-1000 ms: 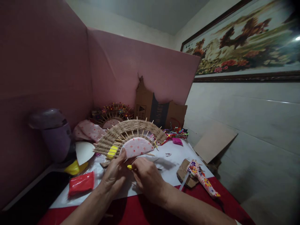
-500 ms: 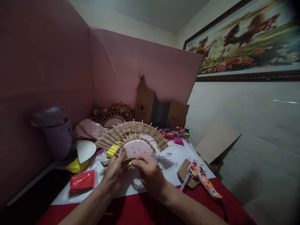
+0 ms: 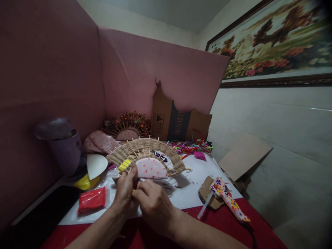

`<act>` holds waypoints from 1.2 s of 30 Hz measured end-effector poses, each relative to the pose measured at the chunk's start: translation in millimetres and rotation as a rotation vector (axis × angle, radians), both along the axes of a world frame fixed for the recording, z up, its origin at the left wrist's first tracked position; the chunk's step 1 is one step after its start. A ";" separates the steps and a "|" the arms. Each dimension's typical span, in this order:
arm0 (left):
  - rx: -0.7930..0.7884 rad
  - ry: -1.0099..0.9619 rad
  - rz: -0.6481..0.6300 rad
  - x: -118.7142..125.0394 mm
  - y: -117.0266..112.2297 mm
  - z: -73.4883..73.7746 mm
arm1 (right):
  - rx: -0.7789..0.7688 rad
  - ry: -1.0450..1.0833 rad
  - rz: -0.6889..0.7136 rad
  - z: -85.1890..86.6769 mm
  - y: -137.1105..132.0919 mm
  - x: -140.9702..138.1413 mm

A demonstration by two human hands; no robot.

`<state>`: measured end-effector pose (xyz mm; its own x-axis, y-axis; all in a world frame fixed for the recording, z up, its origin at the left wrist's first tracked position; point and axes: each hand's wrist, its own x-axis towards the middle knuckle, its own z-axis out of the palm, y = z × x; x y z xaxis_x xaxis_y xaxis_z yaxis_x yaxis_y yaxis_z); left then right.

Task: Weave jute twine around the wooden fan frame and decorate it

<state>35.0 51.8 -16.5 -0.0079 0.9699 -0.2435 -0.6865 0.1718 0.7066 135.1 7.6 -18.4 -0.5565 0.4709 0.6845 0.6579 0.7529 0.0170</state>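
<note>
My left hand (image 3: 125, 188) grips the lower left end of a half-round woven fan (image 3: 145, 145), its thumb on the front. The fan has a twine band, thin sticks poking past the rim, and a pink half-circle of dotted cloth (image 3: 151, 167) at its centre. Just below the cloth, my right hand (image 3: 153, 204) is closed against the left one, pinching a small yellow piece (image 3: 133, 190) that is mostly hidden by the fingers. A small yellow tip sits on a stick at the fan's right end.
A red packet (image 3: 92, 200) and a white paper cone (image 3: 95, 166) lie left, near a purple lidded bin (image 3: 64, 152). Right is a flower-patterned glue gun (image 3: 229, 200) on cardboard. Behind stand a finished-looking decorated fan (image 3: 127, 126), colourful pipe cleaners (image 3: 193, 147) and torn cardboard (image 3: 178, 121).
My right hand has moved left with the yellow piece, up against my left hand. The fan has shifted slightly down, still in my left hand. The whole view has turned a little.
</note>
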 end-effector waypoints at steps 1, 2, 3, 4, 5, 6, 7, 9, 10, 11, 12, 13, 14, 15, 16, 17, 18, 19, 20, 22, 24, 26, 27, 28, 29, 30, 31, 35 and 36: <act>0.020 0.039 0.033 -0.5 1.4 -1.5 | -0.003 -0.001 0.001 -1.3 0.0 -0.5; 0.038 0.073 0.054 -0.8 2.7 -2.8 | 0.000 -0.007 -0.001 -2.4 -0.1 -0.9; 0.051 0.097 0.066 -1.0 3.7 -3.6 | 0.012 -0.012 -0.002 -3.4 -0.1 -1.3; 0.057 0.105 0.069 -1.1 4.2 -3.8 | 0.034 -0.014 -0.002 -4.1 0.0 -1.8; 0.057 0.106 0.072 -1.0 4.5 -3.4 | 0.060 -0.016 -0.001 -4.7 0.1 -2.3; 0.053 0.106 0.080 -0.9 4.4 -2.5 | 0.088 -0.017 -0.001 -5.1 0.2 -2.9; 0.046 0.108 0.094 -0.7 4.0 -1.0 | 0.112 -0.017 -0.001 -5.4 0.4 -3.3; 0.036 0.104 0.116 -0.2 2.8 2.7 | 0.130 -0.012 0.014 -5.6 0.8 -3.8; 0.034 0.098 0.120 -0.1 2.0 4.6 | 0.121 0.003 0.031 -5.4 0.9 -3.7; 0.035 0.090 0.119 0.0 1.0 6.5 | 0.102 0.034 0.058 -4.9 0.7 -3.3; 0.037 0.081 0.113 -0.1 0.0 8.3 | 0.073 0.085 0.094 -4.1 0.3 -2.7; 0.036 0.076 0.102 -0.3 -1.0 10.1 | 0.034 0.150 0.140 -3.0 -0.6 -2.0; 0.032 0.078 0.085 -0.8 -2.1 11.8 | -0.014 0.225 0.195 -1.6 -1.8 -1.2; 0.027 0.081 0.070 -1.6 -3.0 13.5 | -0.068 0.309 0.254 0.0 -3.4 -0.3; 0.022 0.079 0.059 -2.5 -3.7 15.1 | -0.127 0.403 0.305 1.8 -5.1 0.5; 0.016 0.074 0.055 -3.7 -4.1 16.6 | -0.192 0.500 0.341 3.5 -6.8 1.3; 0.015 0.065 0.056 -4.9 -4.2 17.9 | -0.261 0.601 0.349 5.2 -8.1 2.2; 0.015 0.056 0.061 -6.2 -4.1 18.9 | -0.331 0.703 0.329 6.6 -8.9 3.3; 0.016 0.048 0.069 -7.4 -3.7 19.8 | -0.401 0.796 0.290 7.8 -8.9 4.6; 0.022 0.047 0.070 -9.2 -2.9 20.8 | -0.519 0.924 0.205 10.3 -6.9 9.0; 0.031 0.050 0.058 -10.1 -2.7 21.7 | -0.575 0.997 0.162 14.9 -3.0 16.9; 0.045 0.048 0.038 -10.5 -3.2 22.9 | -0.554 1.043 0.149 23.9 1.1 29.1; 0.051 0.047 0.025 -10.7 -3.6 23.7 | -0.518 1.065 0.142 30.1 3.1 36.9; 0.054 0.045 0.013 -10.9 -4.1 24.7 | -0.475 1.076 0.133 37.2 5.0 45.6; 0.056 0.043 0.007 -11.1 -4.4 25.7 | -0.432 1.090 0.107 44.8 7.2 55.0; 0.056 0.040 0.004 -11.5 -4.6 26.6 | -0.399 1.107 0.080 52.3 9.6 65.0; 0.055 0.037 0.003 -11.9 -4.7 27.5 | -0.370 1.130 0.039 59.0 12.5 75.2; 0.073 0.025 0.009 -13.6 -3.6 28.4 | -0.285 1.213 -0.074 69.9 27.6 113.0; 0.083 0.026 0.001 -13.9 -3.3 28.0 | -0.284 1.226 -0.085 67.9 31.6 120.3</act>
<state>21.1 48.5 11.5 -0.0146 0.9867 -0.1622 -0.6681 0.1111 0.7358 255.4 39.2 49.5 0.4105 0.6889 0.5974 0.1730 0.5844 -0.7928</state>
